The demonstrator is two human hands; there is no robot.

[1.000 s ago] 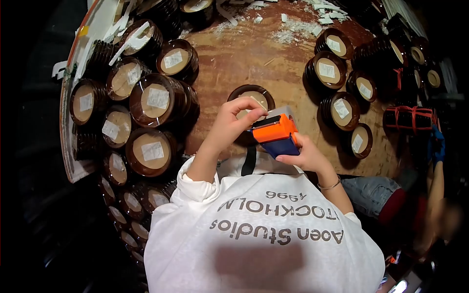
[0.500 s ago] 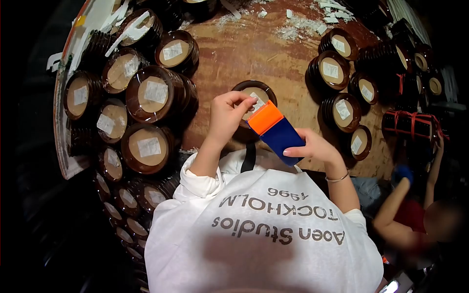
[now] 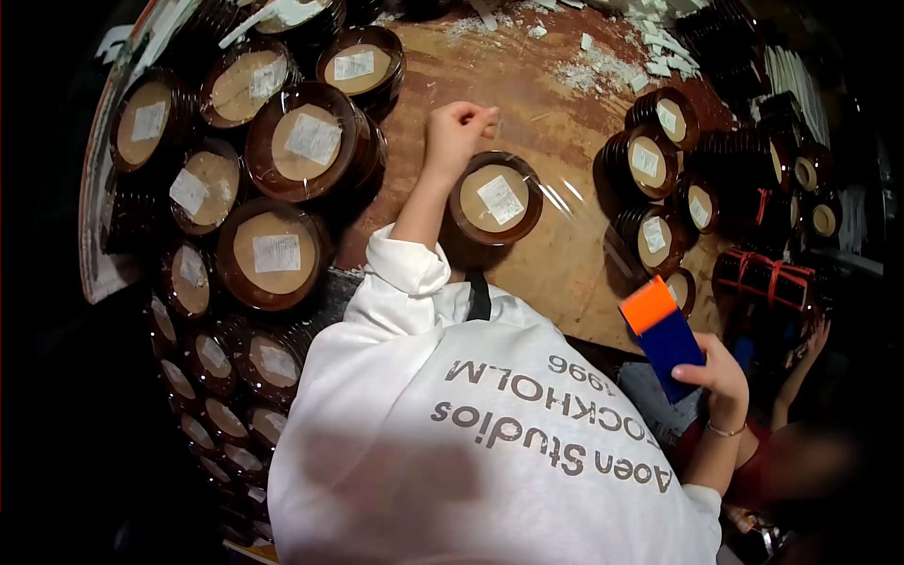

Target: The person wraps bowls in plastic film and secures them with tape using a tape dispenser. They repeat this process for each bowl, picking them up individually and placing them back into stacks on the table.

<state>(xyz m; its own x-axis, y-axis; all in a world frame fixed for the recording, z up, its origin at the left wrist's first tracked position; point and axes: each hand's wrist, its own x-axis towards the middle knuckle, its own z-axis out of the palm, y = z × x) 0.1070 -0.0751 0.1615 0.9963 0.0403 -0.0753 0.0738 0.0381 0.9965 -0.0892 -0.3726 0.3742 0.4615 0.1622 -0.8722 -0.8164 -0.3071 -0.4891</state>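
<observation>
The left hand [image 3: 460,137] was nearly closed, thumb and fingertips pinched on the end of the clear tape [image 3: 565,198]. The round brown dish [image 3: 496,199] lay just beside it at 5 o'clock, label up on the bench [image 3: 537,287]. The right hand [image 3: 718,375] was wrapped around the tape dispenser [image 3: 664,344], whose long axis pointed to 11 o'clock. That hand was well apart from the dish, which lay near its 10 o'clock; the left hand was nearer. From the dish, labelled stacks [image 3: 299,143] stood toward 9 o'clock, and white scraps [image 3: 659,47] lay between 1 and 2.
</observation>
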